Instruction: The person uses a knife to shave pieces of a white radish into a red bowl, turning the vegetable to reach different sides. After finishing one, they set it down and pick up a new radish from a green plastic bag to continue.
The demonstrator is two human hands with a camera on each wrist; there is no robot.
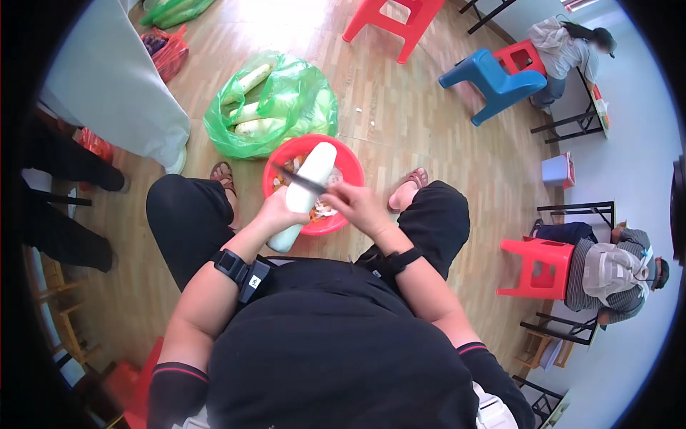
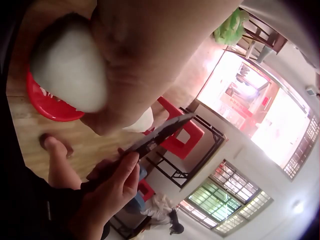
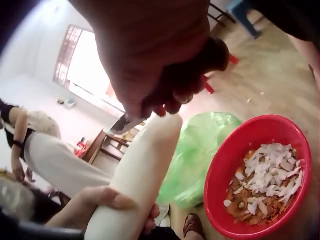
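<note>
My left hand point(image 1: 280, 210) grips a long, white peeled radish point(image 1: 319, 161) by its lower part, tilted over a red basin point(image 1: 359, 166). In my right hand point(image 1: 355, 205) is a knife point(image 2: 159, 133), its dark blade crossing in front of the radish in the head view. The right wrist view has the radish's rounded far end just below my right fingers, with part of the blade hidden behind the hand. White and orange-brown peelings point(image 3: 272, 170) lie in the basin, on the floor between my feet.
Just beyond the basin, a green plastic bag point(image 1: 314, 107) holds several white radishes. A red bag point(image 1: 170, 57) lies farther left, near a standing person's pale clothing point(image 1: 118, 79). Blue point(image 1: 493, 82) and red stools point(image 1: 539, 266) stand to the right, where two people sit at tables.
</note>
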